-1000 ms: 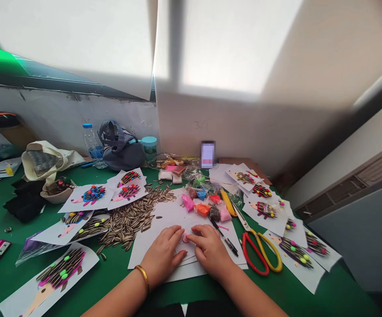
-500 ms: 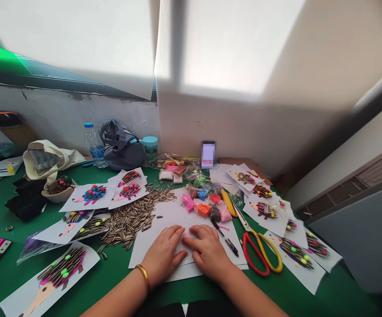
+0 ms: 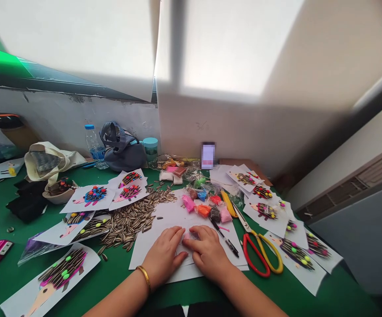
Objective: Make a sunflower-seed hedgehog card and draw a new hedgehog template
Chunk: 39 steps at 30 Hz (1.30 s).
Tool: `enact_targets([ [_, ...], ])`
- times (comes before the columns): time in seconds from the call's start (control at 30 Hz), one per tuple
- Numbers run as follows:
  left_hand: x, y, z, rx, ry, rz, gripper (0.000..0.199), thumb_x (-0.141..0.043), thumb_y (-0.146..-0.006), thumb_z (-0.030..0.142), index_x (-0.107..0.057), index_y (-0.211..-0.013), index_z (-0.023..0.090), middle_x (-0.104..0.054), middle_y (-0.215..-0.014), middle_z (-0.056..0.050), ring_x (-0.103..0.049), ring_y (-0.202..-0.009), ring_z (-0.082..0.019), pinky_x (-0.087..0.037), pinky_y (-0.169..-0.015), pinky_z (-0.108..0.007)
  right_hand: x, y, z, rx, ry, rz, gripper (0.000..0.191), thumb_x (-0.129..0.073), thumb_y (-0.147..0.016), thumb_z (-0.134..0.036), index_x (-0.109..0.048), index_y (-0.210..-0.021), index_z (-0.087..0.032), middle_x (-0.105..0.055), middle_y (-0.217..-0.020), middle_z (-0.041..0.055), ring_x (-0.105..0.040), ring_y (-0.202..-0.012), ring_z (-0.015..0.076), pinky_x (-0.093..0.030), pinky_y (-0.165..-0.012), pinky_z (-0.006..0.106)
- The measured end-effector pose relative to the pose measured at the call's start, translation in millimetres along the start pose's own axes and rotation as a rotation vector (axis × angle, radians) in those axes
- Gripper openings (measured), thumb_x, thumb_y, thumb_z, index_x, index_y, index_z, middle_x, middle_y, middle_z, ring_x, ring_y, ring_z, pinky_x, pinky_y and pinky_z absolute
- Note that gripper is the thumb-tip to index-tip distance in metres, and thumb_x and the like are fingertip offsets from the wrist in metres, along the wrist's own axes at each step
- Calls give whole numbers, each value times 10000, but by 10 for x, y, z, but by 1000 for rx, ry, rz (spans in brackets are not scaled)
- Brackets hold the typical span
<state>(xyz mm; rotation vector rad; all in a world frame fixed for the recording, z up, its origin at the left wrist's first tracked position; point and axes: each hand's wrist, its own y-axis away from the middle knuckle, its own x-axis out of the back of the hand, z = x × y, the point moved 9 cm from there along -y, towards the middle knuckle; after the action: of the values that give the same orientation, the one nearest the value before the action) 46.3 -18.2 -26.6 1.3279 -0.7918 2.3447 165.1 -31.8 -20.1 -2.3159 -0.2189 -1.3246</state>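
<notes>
On the white paper [image 3: 145, 246] in front of me lies a small flat piece of pale pink modelling clay [image 3: 187, 236], partly covered by fingers. My left hand [image 3: 165, 251], with a gold bangle at the wrist, presses its fingertips at the clay's left edge, thumb stretched toward the right. From the other side, my right hand [image 3: 209, 251] has its fingers curled onto the clay. Beside the right hand lie a black pen [image 3: 225, 238] and a thin pink strip [image 3: 224, 228]. Drawn lines under the hands are mostly hidden.
Sunflower seeds [image 3: 128, 220] are heaped left of the paper. Bags of coloured clay [image 3: 203, 210], a yellow cutter [image 3: 228, 203] and red-yellow scissors [image 3: 260, 246] lie around its right side. Hedgehog pictures [image 3: 95, 198] flank both sides. A phone [image 3: 208, 156] leans on the wall.
Hardly anything differs. Both hands stay at the pink clay with only slight finger movement, and the view has shifted very slightly.
</notes>
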Motion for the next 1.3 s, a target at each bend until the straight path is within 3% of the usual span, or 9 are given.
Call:
enact_targets([
  [0.23,-18,4,-4,12,-14,-13,578,-682,-786,245,-481,-1326,195,-580,-1297,-127,-547,-1195,-288,-480,-1026,-489,22,-13,14,-36,-15,12,552,-558,-715,-42,-654,-1168,-342,-564,-1218,44,-477,-1143,243,-343,-997,428],
  [0.67,-51,-6,8,8,-76,-50,482,-667,-798,273,-560,-1266,229,-575,-1303,-120,-549,-1182,-315,-481,-1001,-530,82,-16,42,-35,-45,68,501,-532,-710,-17,-712,-1060,-327,-584,-1135,42,-504,-1081,233,-376,-962,408],
  [1.3,-103,-5,-11,15,-108,-85,575,-655,-804,274,-484,-1342,160,-562,-1337,-146,-525,-1224,-311,-447,-1048,-511,22,-17,60,-60,-6,22,542,-551,-704,-34,-671,-1145,-325,-566,-1222,45,-479,-1141,247,-344,-991,423],
])
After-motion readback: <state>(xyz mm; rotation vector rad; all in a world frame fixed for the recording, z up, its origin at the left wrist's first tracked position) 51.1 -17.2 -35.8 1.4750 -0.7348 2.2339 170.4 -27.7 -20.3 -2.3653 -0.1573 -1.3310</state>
